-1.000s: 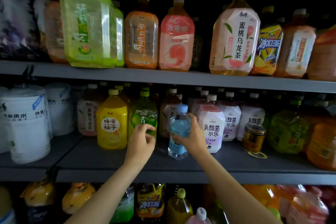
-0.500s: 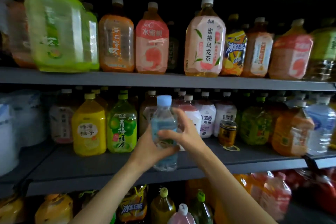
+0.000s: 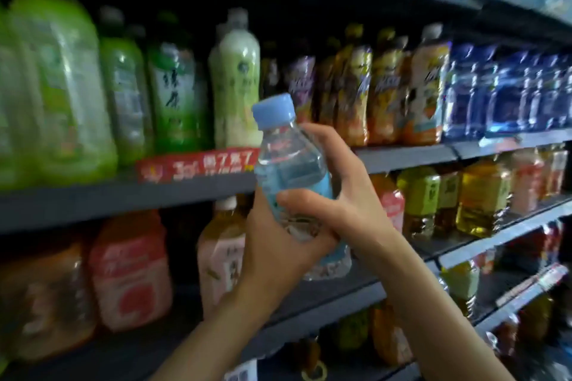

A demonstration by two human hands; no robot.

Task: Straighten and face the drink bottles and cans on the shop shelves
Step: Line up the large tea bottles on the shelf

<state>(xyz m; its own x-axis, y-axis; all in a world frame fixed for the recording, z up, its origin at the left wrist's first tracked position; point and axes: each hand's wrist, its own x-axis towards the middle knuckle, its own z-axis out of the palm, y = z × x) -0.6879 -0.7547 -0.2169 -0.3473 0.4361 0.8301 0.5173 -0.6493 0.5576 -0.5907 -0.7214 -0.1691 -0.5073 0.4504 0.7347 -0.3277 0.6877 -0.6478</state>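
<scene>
Dark grey shelves (image 3: 192, 195) fill the dim aisle in front of you. Your left hand (image 3: 275, 254) and right hand (image 3: 349, 213) both grip the small water bottle (image 3: 291, 164), held in the air, tilted. Behind it stand green tea bottles (image 3: 173, 96) above a red price strip (image 3: 198, 165).

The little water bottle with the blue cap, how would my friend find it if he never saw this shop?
Look at the dark shop shelves crowded with coloured drinks. In front of them, the left hand and right hand grip the small water bottle in mid-air. It alone is off the shelves, clear, with a pale blue cap.
</scene>
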